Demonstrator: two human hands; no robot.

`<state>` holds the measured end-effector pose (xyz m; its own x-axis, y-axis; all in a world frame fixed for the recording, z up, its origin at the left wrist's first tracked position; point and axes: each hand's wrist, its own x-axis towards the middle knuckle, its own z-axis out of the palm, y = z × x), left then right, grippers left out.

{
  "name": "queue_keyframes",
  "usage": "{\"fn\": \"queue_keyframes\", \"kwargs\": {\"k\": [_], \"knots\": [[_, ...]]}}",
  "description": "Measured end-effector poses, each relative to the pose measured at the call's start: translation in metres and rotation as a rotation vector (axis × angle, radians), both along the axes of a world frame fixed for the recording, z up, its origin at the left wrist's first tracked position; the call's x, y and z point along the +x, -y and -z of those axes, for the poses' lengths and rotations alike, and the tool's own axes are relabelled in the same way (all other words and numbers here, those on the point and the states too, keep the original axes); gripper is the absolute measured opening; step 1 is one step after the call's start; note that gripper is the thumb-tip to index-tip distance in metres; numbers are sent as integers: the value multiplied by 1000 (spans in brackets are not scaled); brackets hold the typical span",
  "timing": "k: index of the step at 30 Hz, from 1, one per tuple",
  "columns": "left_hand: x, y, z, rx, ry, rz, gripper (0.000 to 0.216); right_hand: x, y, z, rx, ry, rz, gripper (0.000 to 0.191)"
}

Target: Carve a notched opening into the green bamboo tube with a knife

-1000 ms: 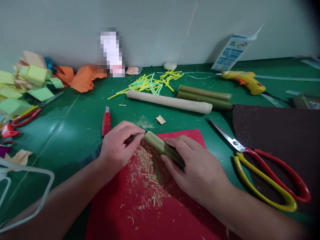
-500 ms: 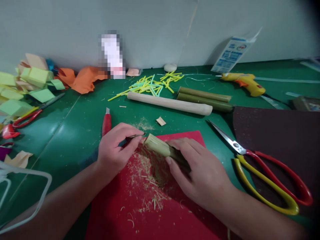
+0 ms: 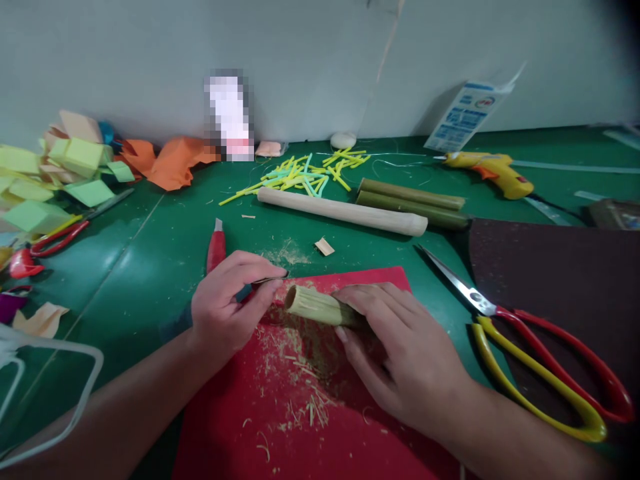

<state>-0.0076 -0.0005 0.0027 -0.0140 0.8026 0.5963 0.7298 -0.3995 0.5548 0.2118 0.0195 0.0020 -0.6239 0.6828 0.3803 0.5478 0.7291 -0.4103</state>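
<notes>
My right hand (image 3: 400, 353) grips a short bamboo piece (image 3: 315, 305) that lies on a red mat (image 3: 300, 427), its pale cut end pointing left. My left hand (image 3: 225, 303) pinches a small metal blade (image 3: 273, 280) whose tip sits just above and left of that cut end. Pale shavings (image 3: 300, 373) are scattered over the mat below the bamboo.
A red utility knife (image 3: 216, 247) lies left of the mat, big red-and-yellow scissors (image 3: 530, 347) to the right on a dark sheet (image 3: 560, 280). Behind are a wooden dowel (image 3: 343, 211), two bamboo sticks (image 3: 413, 200), a glue gun (image 3: 487, 170), coloured sticks (image 3: 300, 173) and paper scraps (image 3: 60, 180).
The bamboo's cut end has dropped and turned more to the left, away from the blade. My left hand shifted slightly left and down. The view tilted a little.
</notes>
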Motion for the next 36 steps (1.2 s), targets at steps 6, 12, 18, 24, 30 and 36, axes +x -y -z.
{"fn": "queue_keyframes", "kwargs": {"k": [6, 12, 18, 24, 30, 36], "knots": [[0, -3, 0, -95, -42, 83, 10, -1, -3, 5, -9, 73, 57, 20], [1, -7, 4, -136, -188, 144, 13, -5, -2, 8, 9, 130, 94, 16], [4, -9, 7, -192, -204, 148, 12, -5, -1, 10, -44, 121, 101, 16], [0, -13, 7, -342, 75, 50, 7, -4, -5, 7, -87, 148, 124, 25], [3, -14, 4, -248, -48, 63, 9, -7, -1, 5, -102, 157, 135, 27], [3, -12, 10, -171, -256, 154, 14, -9, 2, 6, -124, 164, 133, 26]]}}
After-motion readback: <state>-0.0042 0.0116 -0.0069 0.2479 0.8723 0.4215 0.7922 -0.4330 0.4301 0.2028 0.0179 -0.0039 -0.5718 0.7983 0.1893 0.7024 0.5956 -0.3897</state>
